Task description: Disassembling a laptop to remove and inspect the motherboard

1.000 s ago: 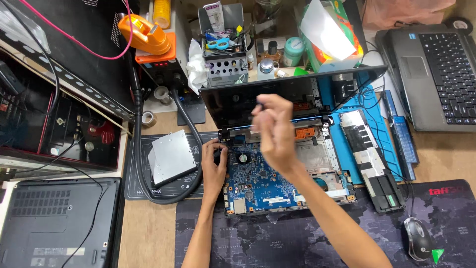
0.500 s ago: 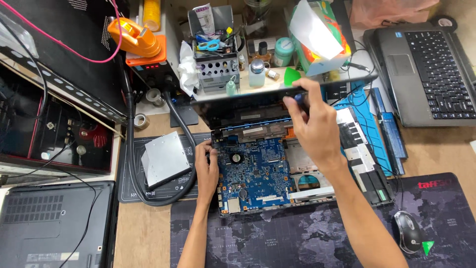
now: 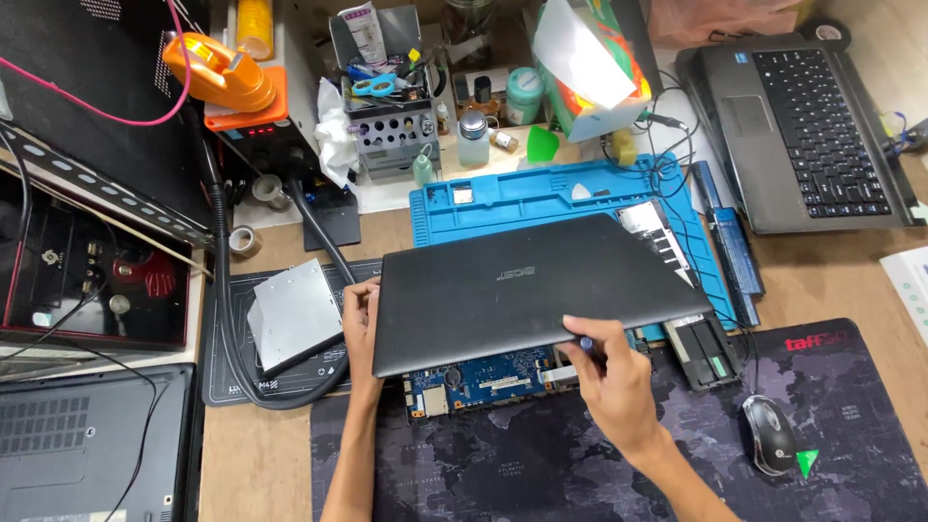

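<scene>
My left hand (image 3: 360, 314) grips the lid (image 3: 527, 290) at its left edge; my right hand (image 3: 611, 372) pinches its front edge. The lid lies nearly shut, the blue board (image 3: 483, 375) peeking out beneath.

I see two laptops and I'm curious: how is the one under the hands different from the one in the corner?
The black laptop has its lid nearly shut; the grey laptop lies open, keyboard showing. The black one shows a blue circuit board, and both hands touch it; nobody touches the grey one. Both sit on the desk.
</scene>
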